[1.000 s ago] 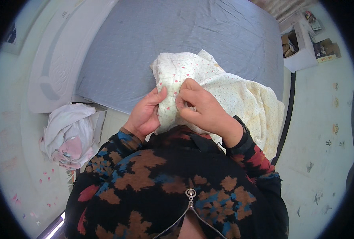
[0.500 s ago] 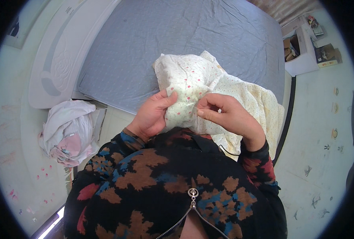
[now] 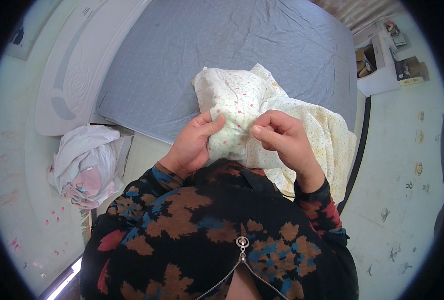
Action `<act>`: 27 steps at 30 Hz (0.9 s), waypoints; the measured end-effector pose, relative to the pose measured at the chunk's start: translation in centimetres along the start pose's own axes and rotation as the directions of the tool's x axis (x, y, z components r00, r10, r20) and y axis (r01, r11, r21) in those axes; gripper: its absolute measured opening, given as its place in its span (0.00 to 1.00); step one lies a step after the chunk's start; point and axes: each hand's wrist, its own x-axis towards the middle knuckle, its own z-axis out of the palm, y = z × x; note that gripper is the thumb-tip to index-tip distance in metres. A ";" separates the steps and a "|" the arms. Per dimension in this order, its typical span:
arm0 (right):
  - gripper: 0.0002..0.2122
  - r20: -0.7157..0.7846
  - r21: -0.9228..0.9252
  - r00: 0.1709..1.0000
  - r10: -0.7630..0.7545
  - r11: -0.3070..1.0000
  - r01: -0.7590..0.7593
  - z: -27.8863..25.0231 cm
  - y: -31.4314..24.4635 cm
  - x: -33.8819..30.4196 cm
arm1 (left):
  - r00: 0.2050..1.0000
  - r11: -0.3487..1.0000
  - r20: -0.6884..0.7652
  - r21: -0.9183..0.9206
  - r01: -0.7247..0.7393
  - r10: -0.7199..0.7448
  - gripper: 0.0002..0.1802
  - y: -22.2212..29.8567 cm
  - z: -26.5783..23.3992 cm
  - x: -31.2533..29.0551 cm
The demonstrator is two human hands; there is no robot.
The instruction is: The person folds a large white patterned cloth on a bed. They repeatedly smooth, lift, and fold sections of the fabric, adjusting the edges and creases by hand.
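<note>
A white floral cloth with small red flowers lies bunched over the bed's near edge and my lap. My left hand is closed on its left edge, the thumb lying on top and the fingers underneath. At the cloth's right side, my right hand is in a pinch, thumb against forefinger. Whatever sits between those fingertips is too small to make out. To the right spreads a pale, yellow-speckled part of the cloth, partly behind my right hand and wrist.
The bed has a grey-blue sheet, with a white headboard at its left. A heap of white and pink cloth lies at the left. Far right stand a white cabinet and a box.
My right hand has risen slightly and shifted a little right, still pinched. The thin pale strand seen earlier at its fingertips no longer shows clearly. My left hand keeps its hold, barely moved.
</note>
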 end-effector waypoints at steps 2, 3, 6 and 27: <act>0.05 0.018 -0.020 0.994 0.105 0.994 -0.105 -0.5 -0.6 -0.5 | 1.000 1.000 -0.016 -0.007 -0.009 0.009 0.20 0.0 0.0 0.0; 0.05 0.047 -0.009 0.989 0.137 0.991 -0.137 -0.7 -0.7 -0.7 | 1.000 1.000 -0.020 -0.010 -0.018 0.018 0.20 0.0 0.1 0.0; 0.05 0.151 0.084 0.979 -0.139 0.988 0.127 -0.7 -0.3 -1.1 | 0.999 0.999 -0.010 0.016 -0.031 0.031 0.21 -0.1 0.1 0.0; 0.06 0.328 0.365 0.943 0.046 0.915 -0.171 -4.9 -1.8 -5.1 | 0.998 0.997 -0.015 0.040 -0.062 0.062 0.22 0.0 -0.1 0.1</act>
